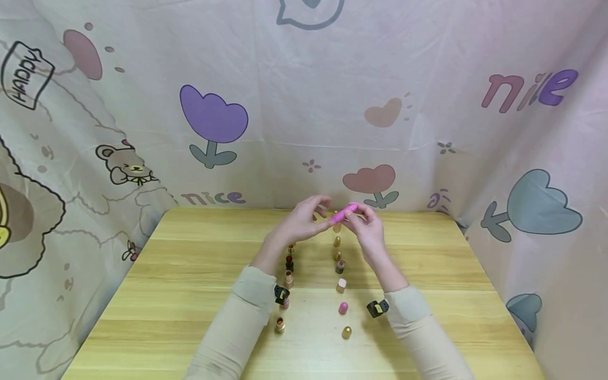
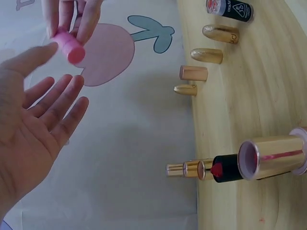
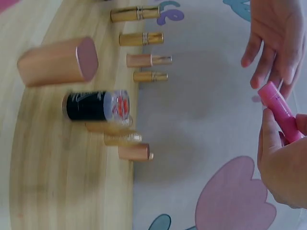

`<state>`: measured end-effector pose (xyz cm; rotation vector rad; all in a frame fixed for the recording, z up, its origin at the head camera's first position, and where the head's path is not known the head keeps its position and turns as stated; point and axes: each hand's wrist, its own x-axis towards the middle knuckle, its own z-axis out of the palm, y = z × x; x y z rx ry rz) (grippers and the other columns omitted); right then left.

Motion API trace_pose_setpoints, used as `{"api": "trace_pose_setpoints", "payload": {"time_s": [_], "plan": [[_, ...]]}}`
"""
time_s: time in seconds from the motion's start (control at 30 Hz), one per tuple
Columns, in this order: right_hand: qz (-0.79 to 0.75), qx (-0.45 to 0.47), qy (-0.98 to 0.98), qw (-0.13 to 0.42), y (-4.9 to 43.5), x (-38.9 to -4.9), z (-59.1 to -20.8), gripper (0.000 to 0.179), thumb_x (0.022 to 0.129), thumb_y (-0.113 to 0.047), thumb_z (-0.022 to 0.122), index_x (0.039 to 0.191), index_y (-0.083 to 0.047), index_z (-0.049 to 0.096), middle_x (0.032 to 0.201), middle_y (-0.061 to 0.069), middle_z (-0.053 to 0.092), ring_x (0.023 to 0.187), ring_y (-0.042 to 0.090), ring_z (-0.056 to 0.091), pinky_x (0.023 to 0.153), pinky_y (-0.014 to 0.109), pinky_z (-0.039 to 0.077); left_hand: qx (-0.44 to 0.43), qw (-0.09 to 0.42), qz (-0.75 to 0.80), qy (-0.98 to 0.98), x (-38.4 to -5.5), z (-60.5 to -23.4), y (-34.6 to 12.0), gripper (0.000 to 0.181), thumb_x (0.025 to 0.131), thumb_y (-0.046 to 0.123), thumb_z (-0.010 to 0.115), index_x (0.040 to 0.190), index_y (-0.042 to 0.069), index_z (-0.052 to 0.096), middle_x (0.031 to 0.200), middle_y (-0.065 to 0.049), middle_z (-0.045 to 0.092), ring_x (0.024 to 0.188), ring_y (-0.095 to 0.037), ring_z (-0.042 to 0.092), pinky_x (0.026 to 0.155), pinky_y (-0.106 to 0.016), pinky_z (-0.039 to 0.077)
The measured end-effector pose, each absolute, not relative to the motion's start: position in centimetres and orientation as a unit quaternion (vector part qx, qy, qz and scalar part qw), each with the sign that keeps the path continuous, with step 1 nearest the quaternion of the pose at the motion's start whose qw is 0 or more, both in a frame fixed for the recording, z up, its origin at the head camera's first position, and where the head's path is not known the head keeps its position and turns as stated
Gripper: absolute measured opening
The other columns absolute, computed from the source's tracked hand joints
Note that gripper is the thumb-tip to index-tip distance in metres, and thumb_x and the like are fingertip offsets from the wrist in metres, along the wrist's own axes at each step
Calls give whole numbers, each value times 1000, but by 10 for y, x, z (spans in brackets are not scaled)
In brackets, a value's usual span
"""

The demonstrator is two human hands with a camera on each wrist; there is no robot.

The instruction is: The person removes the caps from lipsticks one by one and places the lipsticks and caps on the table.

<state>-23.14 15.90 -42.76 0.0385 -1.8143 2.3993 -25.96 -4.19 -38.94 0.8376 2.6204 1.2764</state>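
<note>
A pink lipstick tube (image 1: 343,214) is held up over the far end of the table, pinched between the thumb and fingers of my right hand (image 1: 368,231). My left hand (image 1: 302,220) is beside it with fingers spread and relaxed, its thumb tip right at the tube's near end. In the left wrist view the left palm (image 2: 29,139) faces up under the tube, and the round pink end (image 2: 76,54) points toward the camera. From the right wrist the tube (image 3: 283,112) appears slanted between both hands.
Below the hands stand two rows on the wooden table (image 1: 180,301). The left row has open lipsticks, including a gold one (image 1: 280,325) and a black one (image 1: 290,264). On the right are caps: gold (image 1: 347,332), pink (image 1: 343,308), rose-gold (image 1: 341,285). A patterned curtain (image 1: 294,105) hangs behind.
</note>
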Motion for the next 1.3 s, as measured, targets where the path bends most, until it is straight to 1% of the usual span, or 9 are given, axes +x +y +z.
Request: {"api": "trace_pose_setpoints", "payload": {"time_s": [0.1,0.23,0.43,0.67,0.8,1.0,1.07,1.17,1.3], "plan": [[795,10,-603,61,155,-230,-428,42,102,8,63,141,17,51,114,2,63,93,5,75,98,26,64,285,48,408,866,-260,-390,-40,53,100,17,78,146,4,57,139,-14,67,120,-28,71,99,-38,64],[788,7,-613,55,150,-228,-429,42,100,6,68,139,15,55,107,-3,69,93,6,75,97,26,64,290,40,401,868,-259,-391,-39,43,99,14,78,137,3,63,127,-12,72,113,-25,72,91,-29,65],[760,-1,-647,53,147,-225,-429,44,98,0,74,139,10,61,100,-11,74,99,7,76,94,21,64,276,35,405,871,-257,-393,-40,29,97,11,80,123,5,70,112,-9,74,102,-21,71,87,-27,63],[752,-3,-657,55,148,-223,-429,42,97,-3,77,137,7,65,101,-11,75,95,4,74,94,19,63,271,34,405,873,-255,-391,-42,26,97,12,80,121,4,72,111,-10,77,101,-22,73,90,-28,65],[744,-2,-666,61,149,-222,-428,42,96,-5,80,134,5,67,102,-11,75,98,5,74,96,18,61,266,39,410,871,-252,-386,-44,26,97,14,80,120,4,73,111,-11,78,101,-22,74,89,-28,65],[741,15,-668,59,148,-219,-427,36,96,-1,78,129,8,68,97,-9,78,91,6,75,91,20,63,262,52,415,870,-248,-382,-50,26,97,15,80,120,5,74,111,-9,78,102,-20,74,91,-29,65],[741,23,-669,56,149,-219,-425,36,96,0,77,130,9,67,96,-10,77,90,6,74,91,21,63,264,57,412,870,-248,-381,-53,25,98,15,79,120,5,75,111,-9,79,102,-19,74,92,-29,65],[743,27,-665,74,155,-219,-422,40,96,-1,78,132,10,65,97,-14,77,93,3,73,95,19,62,257,62,406,874,-248,-381,-61,22,99,12,77,119,4,75,109,-10,79,99,-20,75,89,-28,65],[750,37,-650,121,166,-220,-415,41,95,3,77,132,15,63,98,-15,77,95,3,73,95,18,62,232,59,406,882,-247,-384,-78,18,100,9,76,117,3,75,107,-11,78,95,-23,73,80,-27,64]]}}
